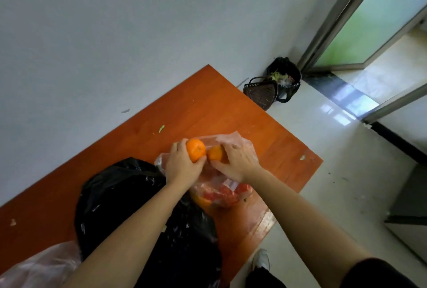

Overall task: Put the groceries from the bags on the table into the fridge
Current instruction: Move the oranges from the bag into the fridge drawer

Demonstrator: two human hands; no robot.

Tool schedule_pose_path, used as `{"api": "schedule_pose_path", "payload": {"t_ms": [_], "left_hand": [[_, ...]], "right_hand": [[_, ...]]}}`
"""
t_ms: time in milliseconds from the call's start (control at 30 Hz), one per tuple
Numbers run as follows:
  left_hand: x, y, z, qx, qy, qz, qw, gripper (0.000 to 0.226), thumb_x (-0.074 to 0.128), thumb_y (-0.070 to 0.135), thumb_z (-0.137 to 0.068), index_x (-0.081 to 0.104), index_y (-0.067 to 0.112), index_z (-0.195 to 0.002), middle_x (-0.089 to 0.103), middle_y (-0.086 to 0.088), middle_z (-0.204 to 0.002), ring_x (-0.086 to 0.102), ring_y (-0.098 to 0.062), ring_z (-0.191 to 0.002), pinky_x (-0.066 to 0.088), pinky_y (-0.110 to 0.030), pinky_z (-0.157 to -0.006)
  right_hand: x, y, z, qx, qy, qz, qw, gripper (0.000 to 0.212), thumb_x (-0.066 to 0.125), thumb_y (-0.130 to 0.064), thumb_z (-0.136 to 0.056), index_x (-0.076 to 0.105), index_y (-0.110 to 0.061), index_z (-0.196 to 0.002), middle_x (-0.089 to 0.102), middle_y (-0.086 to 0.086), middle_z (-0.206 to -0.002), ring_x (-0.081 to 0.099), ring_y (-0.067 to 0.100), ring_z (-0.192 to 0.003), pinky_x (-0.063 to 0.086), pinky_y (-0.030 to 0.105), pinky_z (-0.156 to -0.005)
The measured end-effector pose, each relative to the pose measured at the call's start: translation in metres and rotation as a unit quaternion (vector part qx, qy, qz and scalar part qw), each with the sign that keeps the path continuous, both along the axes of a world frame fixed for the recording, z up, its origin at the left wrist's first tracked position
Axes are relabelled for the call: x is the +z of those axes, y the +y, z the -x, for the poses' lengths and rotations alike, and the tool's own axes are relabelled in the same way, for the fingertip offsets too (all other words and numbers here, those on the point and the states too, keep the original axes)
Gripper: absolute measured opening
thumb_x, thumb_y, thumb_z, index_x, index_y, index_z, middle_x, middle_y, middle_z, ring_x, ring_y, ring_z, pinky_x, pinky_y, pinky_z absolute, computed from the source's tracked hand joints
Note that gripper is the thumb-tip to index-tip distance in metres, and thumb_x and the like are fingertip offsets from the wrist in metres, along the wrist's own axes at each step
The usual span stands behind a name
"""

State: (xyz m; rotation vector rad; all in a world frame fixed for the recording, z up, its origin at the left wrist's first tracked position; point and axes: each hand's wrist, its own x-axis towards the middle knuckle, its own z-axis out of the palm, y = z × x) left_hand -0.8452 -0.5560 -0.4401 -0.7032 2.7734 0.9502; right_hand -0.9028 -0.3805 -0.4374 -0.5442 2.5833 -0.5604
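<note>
Your left hand grips a round bright orange fruit, fingers curled round its far side and thumb on the near side, holding it just above the mouth of a thin clear pinkish plastic bag. Your right hand wraps over a second, partly hidden orange fruit, which touches the first one; that one sits at the bag's opening, and you can't tell if it's lifted clear of the plastic. Further inside the same bag are red packed items and another bit of orange, too blurred to name. The bag lies on a reddish-brown wooden table, just beside a big crumpled black plastic bag under your left forearm. Another clear plastic bag shows at the near left corner. A small green scrap lies on the tabletop near the wall. On the floor beyond the table's far corner stand a black-lined waste bin and a dark slotted basket, touching each other, near a metal-framed glass door. A white shoe shows below the table edge.
</note>
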Motion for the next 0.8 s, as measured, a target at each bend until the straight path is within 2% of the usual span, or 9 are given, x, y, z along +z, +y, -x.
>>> {"api": "schedule_pose_path", "payload": {"t_ms": [67, 167, 233, 300, 500, 600, 700, 800], "left_hand": [[0.018, -0.004, 0.000, 0.061, 0.055, -0.028, 0.996, 0.074, 0.071, 0.059, -0.078, 0.043, 0.021, -0.136, 0.047, -0.002, -0.130, 0.056, -0.027, -0.112, 0.051, -0.044, -0.090], [0.038, -0.008, 0.003, 0.119, 0.117, -0.059, 0.984, 0.070, 0.073, 0.051, -0.080, 0.045, 0.017, -0.134, 0.048, -0.005, -0.129, 0.056, -0.027, -0.110, 0.046, -0.036, -0.085], [0.050, -0.005, 0.006, 0.125, 0.145, -0.066, 0.979, 0.068, 0.075, 0.046, -0.080, 0.046, 0.015, -0.133, 0.048, -0.008, -0.127, 0.057, -0.029, -0.108, 0.044, -0.035, -0.083], [0.061, 0.003, 0.012, 0.118, 0.160, -0.077, 0.977, 0.068, 0.076, 0.042, -0.080, 0.045, 0.015, -0.134, 0.048, -0.009, -0.128, 0.056, -0.029, -0.107, 0.045, -0.036, -0.084], [0.116, 0.083, 0.026, 0.052, 0.239, -0.115, 0.963, 0.068, 0.080, 0.028, -0.078, 0.046, 0.012, -0.134, 0.046, -0.011, -0.130, 0.054, -0.025, -0.105, 0.040, -0.030, -0.081], [0.149, 0.154, 0.018, -0.010, 0.269, -0.146, 0.952, 0.069, 0.079, 0.027, -0.080, 0.044, 0.011, -0.137, 0.044, -0.011, -0.134, 0.051, -0.020, -0.102, 0.039, -0.029, -0.081], [0.176, 0.237, -0.001, -0.094, 0.300, -0.163, 0.935, 0.071, 0.079, 0.027, -0.081, 0.041, 0.015, -0.140, 0.042, -0.008, -0.136, 0.048, -0.018, -0.107, 0.040, -0.029, -0.084], [0.190, 0.330, -0.032, -0.167, 0.307, -0.186, 0.918, 0.073, 0.078, 0.032, -0.081, 0.038, 0.025, -0.142, 0.040, -0.003, -0.139, 0.050, -0.021, -0.115, 0.046, -0.036, -0.092]], "right_hand": [[0.018, 0.000, -0.002, -0.025, 0.004, 0.057, 0.998, 0.072, 0.051, -0.065, -0.087, 0.048, -0.019, -0.142, 0.060, 0.006, -0.132, 0.056, 0.026, -0.119, 0.046, 0.043, -0.096], [0.043, 0.006, -0.004, -0.040, 0.058, 0.145, 0.987, 0.059, 0.054, -0.058, -0.084, 0.055, -0.025, -0.134, 0.060, -0.003, -0.135, 0.053, 0.015, -0.124, 0.043, 0.040, -0.104], [0.060, 0.017, -0.010, -0.050, 0.065, 0.182, 0.980, 0.054, 0.055, -0.054, -0.085, 0.053, -0.027, -0.132, 0.060, -0.004, -0.130, 0.057, 0.014, -0.113, 0.047, 0.033, -0.094], [0.073, 0.033, -0.015, -0.084, 0.084, 0.189, 0.975, 0.056, 0.055, -0.057, -0.085, 0.050, -0.025, -0.131, 0.059, 0.000, -0.121, 0.057, 0.017, -0.100, 0.047, 0.032, -0.083], [0.113, 0.120, -0.043, -0.222, 0.158, 0.211, 0.939, 0.070, 0.077, -0.049, -0.075, 0.040, -0.027, -0.131, 0.049, -0.005, -0.117, 0.055, 0.013, -0.097, 0.046, 0.022, -0.073], [0.133, 0.190, -0.072, -0.288, 0.192, 0.204, 0.916, 0.077, 0.080, -0.051, -0.070, 0.035, -0.031, -0.129, 0.044, -0.008, -0.118, 0.055, 0.012, -0.095, 0.056, 0.029, -0.076], [0.155, 0.272, -0.112, -0.347, 0.234, 0.199, 0.886, 0.080, 0.083, -0.045, -0.074, 0.035, -0.029, -0.136, 0.043, -0.005, -0.128, 0.052, 0.012, -0.101, 0.050, 0.022, -0.078], [0.169, 0.363, -0.165, -0.408, 0.282, 0.200, 0.845, 0.084, 0.081, -0.043, -0.076, 0.034, -0.029, -0.144, 0.042, -0.003, -0.136, 0.049, 0.013, -0.108, 0.049, 0.027, -0.086]]}}
